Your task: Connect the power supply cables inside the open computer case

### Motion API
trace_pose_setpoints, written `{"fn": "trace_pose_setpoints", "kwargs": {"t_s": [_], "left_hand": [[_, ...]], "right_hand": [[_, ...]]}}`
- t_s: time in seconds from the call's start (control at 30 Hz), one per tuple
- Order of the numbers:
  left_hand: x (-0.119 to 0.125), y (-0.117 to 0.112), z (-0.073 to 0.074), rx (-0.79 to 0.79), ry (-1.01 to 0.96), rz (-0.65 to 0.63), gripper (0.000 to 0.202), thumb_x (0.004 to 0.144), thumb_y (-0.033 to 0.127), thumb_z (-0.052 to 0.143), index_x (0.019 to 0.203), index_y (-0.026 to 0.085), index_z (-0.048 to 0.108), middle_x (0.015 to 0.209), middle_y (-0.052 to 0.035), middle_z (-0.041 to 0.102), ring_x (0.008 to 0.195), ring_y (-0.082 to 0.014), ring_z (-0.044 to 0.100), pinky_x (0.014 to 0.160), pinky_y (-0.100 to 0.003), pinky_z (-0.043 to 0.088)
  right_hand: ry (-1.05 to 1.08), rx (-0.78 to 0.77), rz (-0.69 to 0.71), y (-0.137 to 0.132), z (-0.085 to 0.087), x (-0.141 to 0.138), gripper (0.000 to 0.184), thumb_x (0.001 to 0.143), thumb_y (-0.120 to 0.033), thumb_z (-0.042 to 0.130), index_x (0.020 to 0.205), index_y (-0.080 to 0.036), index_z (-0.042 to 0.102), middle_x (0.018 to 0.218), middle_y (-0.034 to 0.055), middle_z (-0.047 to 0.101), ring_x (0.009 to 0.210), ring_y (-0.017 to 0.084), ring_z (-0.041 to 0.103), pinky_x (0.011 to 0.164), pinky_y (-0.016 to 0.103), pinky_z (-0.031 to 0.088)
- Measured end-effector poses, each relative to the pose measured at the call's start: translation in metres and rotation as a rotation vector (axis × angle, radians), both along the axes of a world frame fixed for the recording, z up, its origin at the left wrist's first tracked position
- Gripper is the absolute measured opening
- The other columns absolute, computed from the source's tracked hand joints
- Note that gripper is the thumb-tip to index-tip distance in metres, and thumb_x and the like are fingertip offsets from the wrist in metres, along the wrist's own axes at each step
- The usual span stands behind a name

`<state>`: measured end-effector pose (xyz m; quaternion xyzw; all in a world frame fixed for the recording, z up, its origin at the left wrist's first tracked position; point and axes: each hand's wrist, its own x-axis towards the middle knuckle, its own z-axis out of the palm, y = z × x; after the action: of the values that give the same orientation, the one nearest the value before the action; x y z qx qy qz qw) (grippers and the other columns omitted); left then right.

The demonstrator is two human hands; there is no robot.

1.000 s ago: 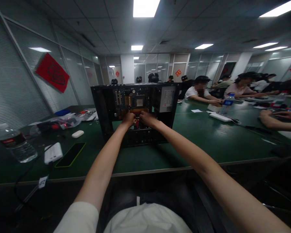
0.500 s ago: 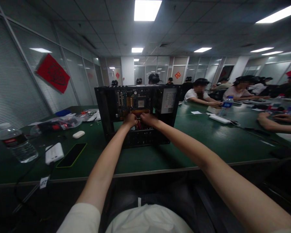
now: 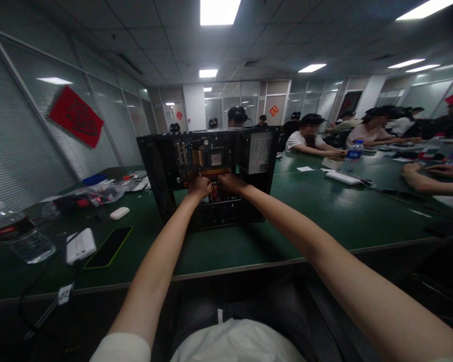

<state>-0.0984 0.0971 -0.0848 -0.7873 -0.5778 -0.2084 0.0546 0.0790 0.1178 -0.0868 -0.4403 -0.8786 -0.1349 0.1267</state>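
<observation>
An open computer case (image 3: 226,217) stands on the table in front of me, its inside facing me. Both my arms reach into its lower middle. Curled closed just below the motherboard (image 3: 207,158), my left hand (image 3: 200,188) lies beside a bundle of coloured cables (image 3: 215,193). My right hand (image 3: 231,184) is also closed, close against the right side of those cables. The fingertips of both hands are hidden, so what they grip does not show. A power supply (image 3: 259,152) with a pale label sits at the case's upper right.
Left on the green table (image 3: 298,226) are a water bottle (image 3: 20,236), a white power bank (image 3: 80,245), a phone (image 3: 109,246), a small white case (image 3: 120,213) and a plastic bag (image 3: 85,197). Rightward lie a power strip (image 3: 343,177) and another bottle (image 3: 353,157); co-workers sit beyond.
The view has shifted slightly, and the case leans or sits a little further left in it. Both hands stay at the same spot inside the case, closed as before.
</observation>
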Motion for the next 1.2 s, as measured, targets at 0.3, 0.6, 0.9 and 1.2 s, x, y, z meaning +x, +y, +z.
{"fn": "trace_pose_setpoints", "kwargs": {"t_s": [0.3,0.6,0.9,1.2], "left_hand": [[0.000,0.006,-0.002,0.004,0.026,-0.007,0.028,0.096,0.035,0.056,0.100,0.020,0.079,0.103,-0.0131,0.077,0.096,-0.0240,0.069,0.082,-0.030,0.048],[0.002,0.004,0.001,0.005,0.042,-0.001,0.029,0.097,0.036,0.056,0.100,0.019,0.079,0.102,-0.0136,0.077,0.096,-0.0238,0.070,0.083,-0.029,0.048],[0.003,0.005,0.001,0.001,0.071,0.014,0.029,0.097,0.037,0.055,0.100,0.019,0.079,0.103,-0.0126,0.077,0.097,-0.0238,0.070,0.083,-0.029,0.049],[0.005,-0.002,0.002,0.007,0.083,0.032,0.031,0.098,0.037,0.054,0.103,0.019,0.079,0.103,-0.0139,0.076,0.096,-0.0250,0.071,0.082,-0.030,0.051]], "right_hand": [[0.122,-0.045,0.000,0.010,-0.010,0.004,0.033,0.098,-0.032,0.059,0.121,-0.008,0.060,0.121,0.0220,0.067,0.113,0.027,0.062,0.089,0.031,0.044],[0.238,-0.081,-0.028,0.015,-0.017,0.007,0.027,0.092,-0.021,0.064,0.116,-0.010,0.062,0.116,0.0146,0.069,0.107,0.022,0.062,0.086,0.027,0.043],[0.304,-0.135,-0.179,0.002,-0.013,0.010,0.029,0.096,-0.023,0.055,0.119,-0.014,0.068,0.118,0.0123,0.073,0.108,0.023,0.067,0.085,0.026,0.047],[0.247,-0.160,-0.204,0.000,-0.010,0.009,0.030,0.097,-0.024,0.052,0.111,-0.015,0.077,0.113,0.0120,0.076,0.105,0.023,0.069,0.084,0.025,0.047]]}}
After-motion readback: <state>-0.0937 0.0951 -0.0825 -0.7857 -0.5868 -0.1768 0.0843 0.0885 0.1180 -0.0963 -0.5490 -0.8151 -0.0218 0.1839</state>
